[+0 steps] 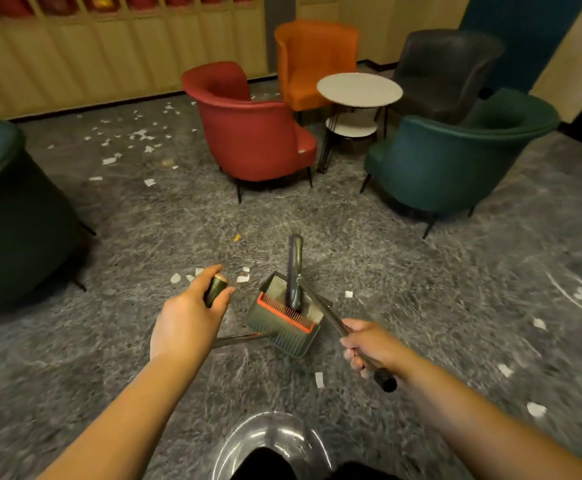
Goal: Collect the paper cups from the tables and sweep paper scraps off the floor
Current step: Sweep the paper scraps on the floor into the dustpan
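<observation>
1. Left hand [187,318]: grasping the top end of a dark handle [215,289].
2. Right hand [369,348]: curled round a thin metal pole [331,315] that runs down to the dustpan [284,318].
3. Dustpan: green, with an orange comb edge, low between both hands above the grey floor [421,271].
4. Paper scraps [140,135]: scattered thickly left of the red armchair [248,133], with others around the dustpan.
5. Round table [359,90]: among the armchairs.

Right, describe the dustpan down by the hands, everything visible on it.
The dustpan looks like dark green plastic, with an orange-red comb strip of teeth across its rim. It sits low over the grey floor, tilted. A dark broom head stands in it. The left hand grips a dark handle end, seemingly the dustpan's; the right hand holds the other pole.
</observation>
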Available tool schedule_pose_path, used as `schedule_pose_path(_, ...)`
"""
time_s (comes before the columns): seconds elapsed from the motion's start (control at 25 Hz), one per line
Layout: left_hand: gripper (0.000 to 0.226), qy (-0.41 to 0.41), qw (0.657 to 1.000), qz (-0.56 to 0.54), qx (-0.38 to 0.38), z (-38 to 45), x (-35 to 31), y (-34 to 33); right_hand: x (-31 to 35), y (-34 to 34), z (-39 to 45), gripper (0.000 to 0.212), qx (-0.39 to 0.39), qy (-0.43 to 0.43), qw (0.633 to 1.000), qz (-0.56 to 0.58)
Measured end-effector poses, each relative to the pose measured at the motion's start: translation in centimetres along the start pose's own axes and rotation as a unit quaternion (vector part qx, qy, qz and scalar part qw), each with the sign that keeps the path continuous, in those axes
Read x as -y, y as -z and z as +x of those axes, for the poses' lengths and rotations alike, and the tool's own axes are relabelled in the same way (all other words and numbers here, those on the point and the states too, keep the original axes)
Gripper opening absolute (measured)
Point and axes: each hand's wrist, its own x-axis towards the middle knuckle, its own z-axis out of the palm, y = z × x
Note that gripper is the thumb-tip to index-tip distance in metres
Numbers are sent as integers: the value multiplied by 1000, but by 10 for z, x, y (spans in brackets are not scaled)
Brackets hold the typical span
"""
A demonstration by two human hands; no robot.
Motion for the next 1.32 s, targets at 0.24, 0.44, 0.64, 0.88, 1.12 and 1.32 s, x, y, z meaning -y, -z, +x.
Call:
schedule_pose_path(0.24, 47, 70, 997, -8, -17, 117, 29, -19, 99, -13, 104, 40, 26, -14, 999, -40)
schedule_pose_path(0.44, 47, 82, 996, -15, -24, 244, 65, -26, 192, -46, 207, 52, 32, -23, 998, -57)
schedule_pose_path(0.64, 46, 81, 996, -17, -38, 355, 94, -16, 280, -80, 287, 56, 45, -24, 998, -46)
schedule_pose_path(0.88, 46, 114, 991, -10, -67, 498, 142, -15, 394, -125, 407, 57, 74, -21, 992, -97)
schedule_pose_path(1.12, 46, 144, 985, 11, -90, 653, 181, -15, 526, -180, 542, 59, 108, -19, 982, -150)
schedule_pose_path(1.32, 48, 164, 981, -6, -107, 770, 215, 8, 629, -235, 629, 60, 123, -16, 981, -146)
